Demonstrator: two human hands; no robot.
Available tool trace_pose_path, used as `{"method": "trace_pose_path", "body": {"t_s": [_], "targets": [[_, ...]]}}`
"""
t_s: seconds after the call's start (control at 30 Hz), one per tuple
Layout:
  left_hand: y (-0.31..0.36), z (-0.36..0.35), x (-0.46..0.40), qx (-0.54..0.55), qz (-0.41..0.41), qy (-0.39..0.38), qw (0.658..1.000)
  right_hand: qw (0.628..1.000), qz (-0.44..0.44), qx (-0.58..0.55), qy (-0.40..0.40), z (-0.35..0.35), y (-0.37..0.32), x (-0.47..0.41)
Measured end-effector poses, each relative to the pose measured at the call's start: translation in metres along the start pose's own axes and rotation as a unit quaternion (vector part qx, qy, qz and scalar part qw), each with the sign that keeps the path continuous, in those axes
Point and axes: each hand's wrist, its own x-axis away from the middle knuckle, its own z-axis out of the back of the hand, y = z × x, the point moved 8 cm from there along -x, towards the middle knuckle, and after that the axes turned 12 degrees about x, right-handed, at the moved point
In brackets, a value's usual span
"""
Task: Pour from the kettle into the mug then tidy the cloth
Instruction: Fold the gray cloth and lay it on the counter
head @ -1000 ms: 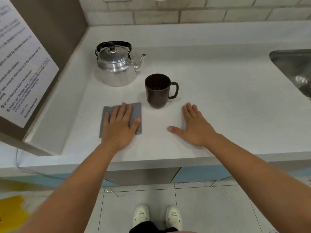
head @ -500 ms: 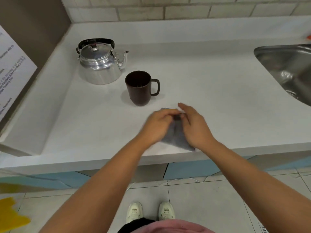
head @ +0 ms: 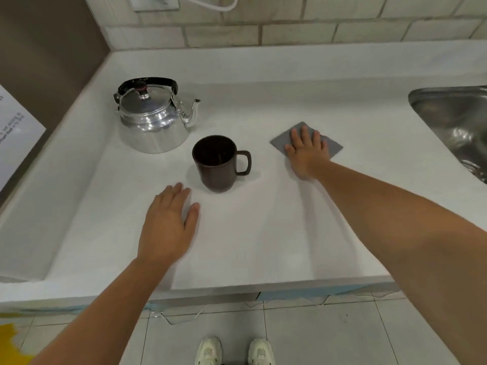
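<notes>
Right hand flat on cloth | left hand flat, empty | mug between

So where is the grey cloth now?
The grey cloth lies flat on the counter under the right hand, between the mug and the sink.

One kettle, one mug right of kettle, one cloth further right, one sink, two hands, two shoes.
</notes>
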Motion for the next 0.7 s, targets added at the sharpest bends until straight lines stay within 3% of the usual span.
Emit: {"method": "trace_pose_path", "body": {"t_s": [0.07,0.17,0.2,0.33,0.47,0.63,0.7], "targets": [[0.000,-0.001,0.000,0.003,0.000,-0.003,1.000,0.999,0.051,0.005,0.007,0.008,-0.037,-0.017],[0.000,-0.001,0.000,0.010,0.006,-0.004,1.000,0.970,0.240,0.025,0.025,0.011,-0.097,-0.011],[0.000,0.000,-0.001,0.011,0.007,-0.003,1.000,0.963,0.267,0.016,0.026,0.012,-0.101,-0.012],[0.000,0.000,0.001,0.017,0.009,0.001,1.000,0.977,0.207,0.026,0.042,0.018,-0.094,-0.029],[-0.002,-0.001,0.001,0.020,0.008,0.000,1.000,0.936,0.347,0.049,0.041,0.013,-0.130,-0.014],[0.000,0.000,0.001,0.016,-0.004,-0.003,1.000,0.980,0.191,0.041,0.034,0.011,-0.077,-0.030],[0.002,0.001,0.001,0.012,-0.009,-0.003,1.000,0.983,0.177,0.029,0.042,0.005,-0.056,-0.010]]}}
